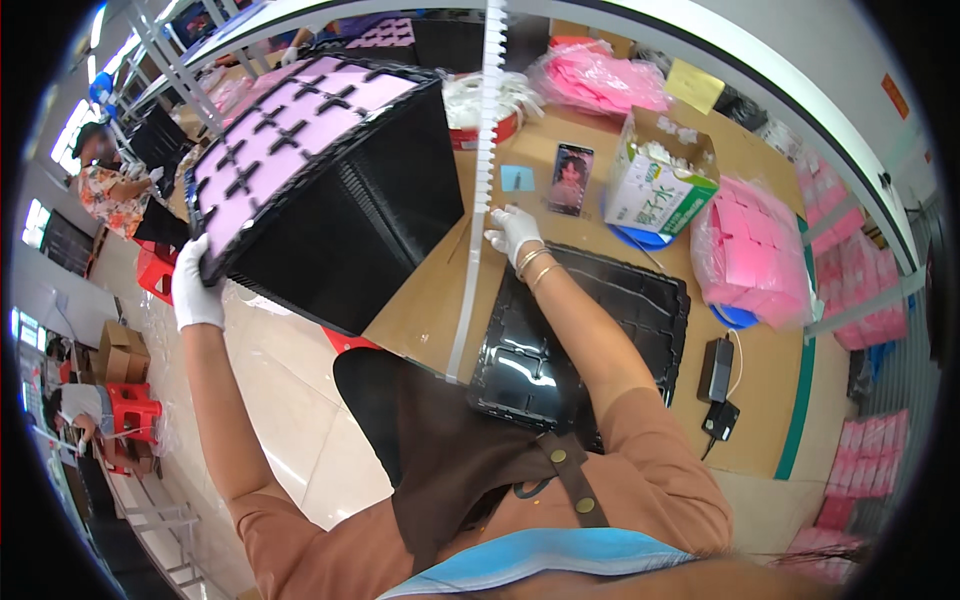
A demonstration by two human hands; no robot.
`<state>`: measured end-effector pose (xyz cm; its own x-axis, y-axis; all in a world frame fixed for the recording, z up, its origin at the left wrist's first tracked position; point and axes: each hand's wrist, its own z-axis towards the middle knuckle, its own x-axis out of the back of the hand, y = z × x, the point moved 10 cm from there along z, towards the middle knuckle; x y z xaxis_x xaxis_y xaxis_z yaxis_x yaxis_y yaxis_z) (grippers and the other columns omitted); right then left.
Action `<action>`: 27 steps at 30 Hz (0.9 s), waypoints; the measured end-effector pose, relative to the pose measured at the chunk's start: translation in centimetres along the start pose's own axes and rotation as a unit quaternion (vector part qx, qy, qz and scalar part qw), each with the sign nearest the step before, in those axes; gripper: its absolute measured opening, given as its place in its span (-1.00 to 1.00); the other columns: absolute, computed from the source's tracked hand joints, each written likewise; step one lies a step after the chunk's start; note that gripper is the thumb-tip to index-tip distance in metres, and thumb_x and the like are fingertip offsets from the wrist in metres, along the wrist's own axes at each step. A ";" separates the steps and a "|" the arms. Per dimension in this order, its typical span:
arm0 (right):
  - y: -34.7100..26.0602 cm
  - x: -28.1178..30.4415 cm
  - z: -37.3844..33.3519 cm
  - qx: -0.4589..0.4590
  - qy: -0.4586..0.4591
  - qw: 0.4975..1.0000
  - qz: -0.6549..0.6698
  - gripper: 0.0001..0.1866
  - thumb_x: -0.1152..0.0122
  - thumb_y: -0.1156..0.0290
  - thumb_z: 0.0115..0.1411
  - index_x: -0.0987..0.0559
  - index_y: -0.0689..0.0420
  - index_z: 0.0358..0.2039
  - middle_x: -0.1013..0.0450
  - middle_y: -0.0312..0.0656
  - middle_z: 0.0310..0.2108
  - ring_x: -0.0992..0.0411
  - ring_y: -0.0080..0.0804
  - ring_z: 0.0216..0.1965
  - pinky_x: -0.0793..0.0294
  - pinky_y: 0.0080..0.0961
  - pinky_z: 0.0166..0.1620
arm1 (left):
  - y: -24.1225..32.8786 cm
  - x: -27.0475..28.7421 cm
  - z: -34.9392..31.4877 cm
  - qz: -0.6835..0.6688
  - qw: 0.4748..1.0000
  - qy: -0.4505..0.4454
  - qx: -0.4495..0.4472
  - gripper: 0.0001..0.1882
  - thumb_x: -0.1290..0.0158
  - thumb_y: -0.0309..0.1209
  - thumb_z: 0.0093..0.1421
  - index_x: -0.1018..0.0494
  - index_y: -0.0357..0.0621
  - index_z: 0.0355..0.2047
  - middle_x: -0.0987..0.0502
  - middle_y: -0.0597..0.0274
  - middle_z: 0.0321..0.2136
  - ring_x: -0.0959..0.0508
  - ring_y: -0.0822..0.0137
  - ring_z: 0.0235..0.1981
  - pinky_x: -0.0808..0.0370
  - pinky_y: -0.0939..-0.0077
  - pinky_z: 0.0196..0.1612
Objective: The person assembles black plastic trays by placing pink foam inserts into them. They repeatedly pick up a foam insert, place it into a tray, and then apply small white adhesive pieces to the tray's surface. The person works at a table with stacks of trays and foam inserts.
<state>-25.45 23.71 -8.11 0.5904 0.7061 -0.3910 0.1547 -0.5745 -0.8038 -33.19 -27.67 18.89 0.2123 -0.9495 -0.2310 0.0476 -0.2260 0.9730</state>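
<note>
The left hand (196, 285), in a white glove, had its fingers closed around the lower corner of a tall stack of black trays (320, 170) topped with pink pieces, tilted at the bench's left edge. The right hand (514, 231), also gloved, lay with fingers loosely curled on the bench (420, 300) beside a white toothed strip (478, 190), gripping nothing, just beyond an empty black tray (590, 330) near the front edge.

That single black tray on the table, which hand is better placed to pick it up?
Probably the right hand: it rests on the table just above the tray. The left hand is occupied gripping the tall tray stack.
</note>
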 end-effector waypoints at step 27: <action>-8.0 1.9 -16.0 0.202 -0.053 0.974 0.088 -0.81 -0.17 0.54 0.19 -0.45 0.34 -0.21 -0.50 -0.05 -0.35 -0.57 -0.27 -0.39 -0.64 -0.46 -0.33 | 4.1 -20.6 -23.1 0.371 0.703 -0.028 -0.606 -0.56 -0.15 -0.52 0.07 -0.38 -0.26 -0.01 -0.35 -0.03 0.02 -0.36 0.03 0.06 -0.27 0.20 0.15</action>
<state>-12.90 23.07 4.70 0.4918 0.6619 -0.5657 -0.2788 -0.4958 -0.8225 -14.77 -4.02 27.65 0.5811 -0.7224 0.3749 0.7479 0.6556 0.1041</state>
